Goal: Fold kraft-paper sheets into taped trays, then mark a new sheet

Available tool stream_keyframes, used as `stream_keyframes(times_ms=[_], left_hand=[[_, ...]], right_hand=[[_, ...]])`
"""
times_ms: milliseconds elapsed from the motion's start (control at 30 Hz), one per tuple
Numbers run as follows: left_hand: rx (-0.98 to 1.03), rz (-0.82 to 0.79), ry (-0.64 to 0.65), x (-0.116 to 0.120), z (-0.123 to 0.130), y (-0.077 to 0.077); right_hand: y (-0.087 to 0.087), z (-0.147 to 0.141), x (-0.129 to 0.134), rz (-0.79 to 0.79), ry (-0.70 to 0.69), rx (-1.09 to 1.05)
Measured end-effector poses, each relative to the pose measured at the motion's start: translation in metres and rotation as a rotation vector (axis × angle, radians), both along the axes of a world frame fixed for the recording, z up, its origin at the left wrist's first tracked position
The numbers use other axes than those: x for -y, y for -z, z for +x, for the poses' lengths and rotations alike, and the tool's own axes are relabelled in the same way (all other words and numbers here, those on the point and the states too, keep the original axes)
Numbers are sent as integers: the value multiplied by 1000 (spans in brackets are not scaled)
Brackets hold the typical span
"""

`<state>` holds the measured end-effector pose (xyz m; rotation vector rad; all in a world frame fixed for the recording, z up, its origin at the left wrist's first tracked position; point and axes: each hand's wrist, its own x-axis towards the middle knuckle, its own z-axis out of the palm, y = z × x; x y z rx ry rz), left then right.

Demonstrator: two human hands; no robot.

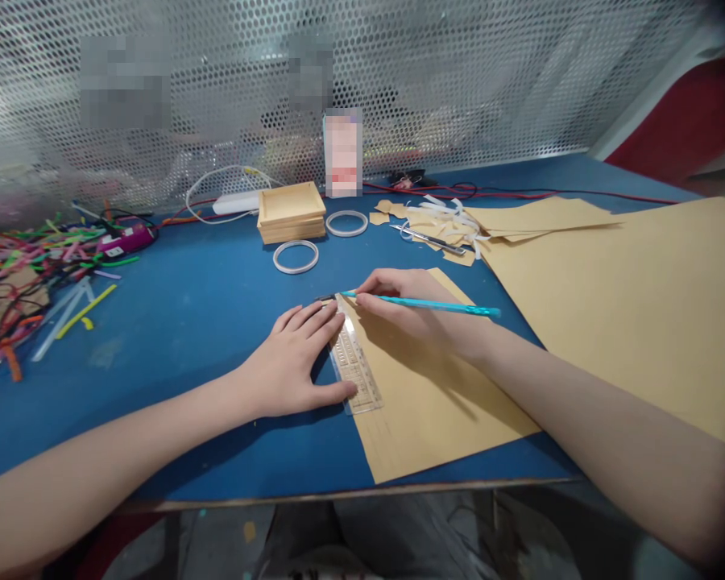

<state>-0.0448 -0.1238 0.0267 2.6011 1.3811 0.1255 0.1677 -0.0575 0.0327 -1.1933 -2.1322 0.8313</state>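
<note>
My left hand (302,354) lies with fingers spread on a clear plastic ruler (358,372), pressing it along the left edge of a brown kraft paper sheet (435,395). In my right hand (402,306) is a slim blue pencil (441,304), pinched near its tip and leaning to the right. Its tip is at the ruler's far end, by the paper's upper left corner. A small dark object (325,298) sits just beyond my left fingertips, partly hidden; I cannot make out what it is.
Stacked wooden trays (291,213) and two tape rings (296,257) stand behind my hands. A craft knife (428,239) rests among paper scraps (441,217). Large kraft sheets (640,290) cover the right side. Colourful pipe cleaners (30,282) pile at the left. A perforated metal panel (217,89) borders the back.
</note>
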Motion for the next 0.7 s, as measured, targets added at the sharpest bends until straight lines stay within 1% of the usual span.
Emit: stream_keyframes(times_ms=[333,700], left_hand=[[-2,7,5,0,0,1],[5,6,8,0,0,2]], right_hand=[[4,0,-2,1,-2,-11],[6,1,-4,-42,24,-19]])
